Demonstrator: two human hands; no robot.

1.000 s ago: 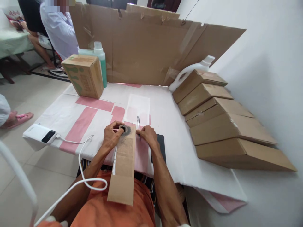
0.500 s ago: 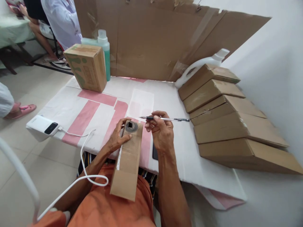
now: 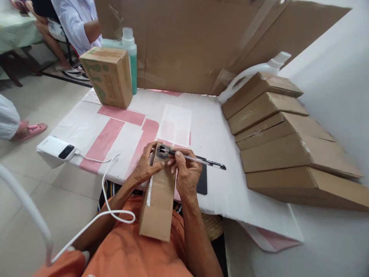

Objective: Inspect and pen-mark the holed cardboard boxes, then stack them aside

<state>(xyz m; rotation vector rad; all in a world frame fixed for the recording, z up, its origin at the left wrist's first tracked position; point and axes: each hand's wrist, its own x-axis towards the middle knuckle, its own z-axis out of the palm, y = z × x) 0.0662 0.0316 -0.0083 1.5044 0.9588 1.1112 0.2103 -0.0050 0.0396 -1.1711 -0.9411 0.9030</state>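
A long cardboard box (image 3: 159,207) leans between my lap and the table edge. Near its upper end is a small square hole ringed by dark pen shading. My left hand (image 3: 147,165) grips that upper end, thumb on the top face and fingers round the far left side. Between the thumb and fingers of my right hand (image 3: 187,173) is a pen (image 3: 201,161) with a clear barrel and black ends. Its tip is at the hole; whether it touches the edge or goes inside, I cannot tell.
Several cardboard boxes (image 3: 276,150) lie stacked on the right beside a white jug (image 3: 253,73). A carton (image 3: 109,79) and green bottle (image 3: 132,65) stand back left. A power bank (image 3: 54,148) trails a white cable. A dark flat phone-like object (image 3: 203,181) lies by my right wrist. Another person sits beyond.
My right hand has come left and down, bringing the pen tip from beside the box to the hole. My left hand keeps its hold. The view has shifted slightly.
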